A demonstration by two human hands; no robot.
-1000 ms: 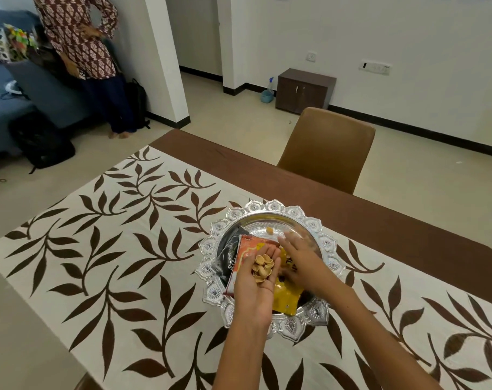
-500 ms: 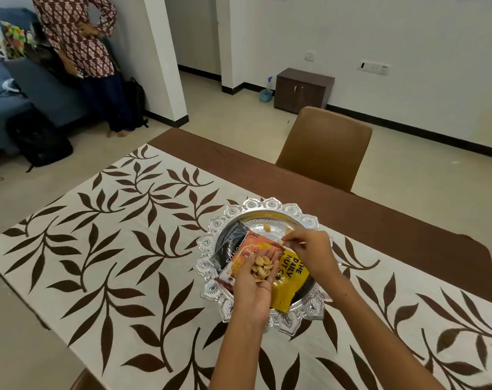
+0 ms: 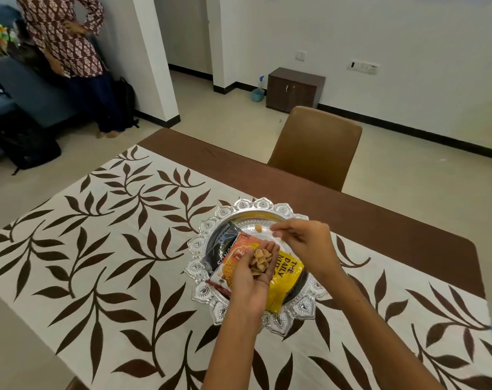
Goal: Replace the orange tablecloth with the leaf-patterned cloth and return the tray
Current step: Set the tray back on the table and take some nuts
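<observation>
The white cloth with brown leaves (image 3: 98, 249) covers the near part of the brown table (image 3: 379, 220). On it stands a silver scalloped tray (image 3: 233, 209) holding a black, an orange and a yellow snack packet (image 3: 288, 280), plus one loose snack piece (image 3: 258, 227). My left hand (image 3: 253, 277) is cupped palm up over the tray, holding a small pile of shell-shaped snack pieces (image 3: 260, 261). My right hand (image 3: 306, 243) hovers just right of it with fingertips pinched together; whether they hold a piece I cannot tell. No orange cloth is in view.
A brown chair (image 3: 315, 147) stands at the table's far side. A person (image 3: 70, 52) stands by a white pillar at the back left, next to a blue sofa and black bags. A small dark cabinet (image 3: 294, 90) and a spray bottle are by the far wall.
My right hand has lifted from low in the tray, up and right, fingers now pinched. My left hand stays cupped with the snack pieces.
</observation>
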